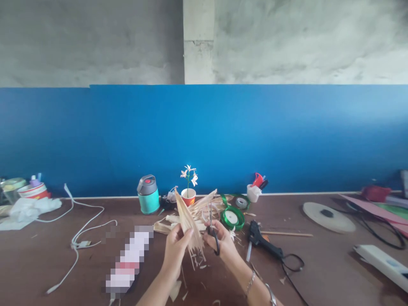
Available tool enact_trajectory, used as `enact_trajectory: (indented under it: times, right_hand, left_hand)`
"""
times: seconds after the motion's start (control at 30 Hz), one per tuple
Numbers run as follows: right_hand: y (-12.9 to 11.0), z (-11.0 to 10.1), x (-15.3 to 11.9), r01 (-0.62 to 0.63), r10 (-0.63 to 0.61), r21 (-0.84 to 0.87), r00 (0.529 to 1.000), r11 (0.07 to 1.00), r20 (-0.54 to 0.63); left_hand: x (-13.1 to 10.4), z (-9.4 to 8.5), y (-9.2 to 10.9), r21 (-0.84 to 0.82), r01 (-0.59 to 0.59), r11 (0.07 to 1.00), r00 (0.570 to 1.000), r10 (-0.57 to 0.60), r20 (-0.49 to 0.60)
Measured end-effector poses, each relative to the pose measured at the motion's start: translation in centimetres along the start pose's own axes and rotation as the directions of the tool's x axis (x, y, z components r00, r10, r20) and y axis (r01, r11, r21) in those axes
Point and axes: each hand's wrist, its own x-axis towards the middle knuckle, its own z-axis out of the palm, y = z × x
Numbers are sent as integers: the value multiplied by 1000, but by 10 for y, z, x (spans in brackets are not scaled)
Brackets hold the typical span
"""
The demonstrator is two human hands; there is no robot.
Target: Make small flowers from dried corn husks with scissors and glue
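Note:
My left hand pinches a dried corn husk, its pointed end up and its lower edge cut into ragged strips. In my right hand is a pair of dark-handled scissors, blades pointing up, just right of the husk. Thin husk scraps lie on the table below both hands. Behind them a pile of more husks is spread out. Beyond that, a red and white paper cup holds a green stem with several pale flowers.
A teal jar stands left of the husks. To the right are a green ribbon roll, a black glue gun with its cord, a wooden stick and a white pen cup. White cables lie at left.

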Motion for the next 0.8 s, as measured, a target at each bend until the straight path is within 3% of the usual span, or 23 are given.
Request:
enact_trajectory:
  times: [0.2,0.8]
  right_hand:
    - [7,-3,3,-29,29,2,997,1000,68]
    - [0,-6,3,-5,4,-45,1000,999,-11]
  left_hand:
    - [0,0,-2,51,2,999,1000,-3,6]
    - [2,-2,-5,-30,5,1000,998,-3,57]
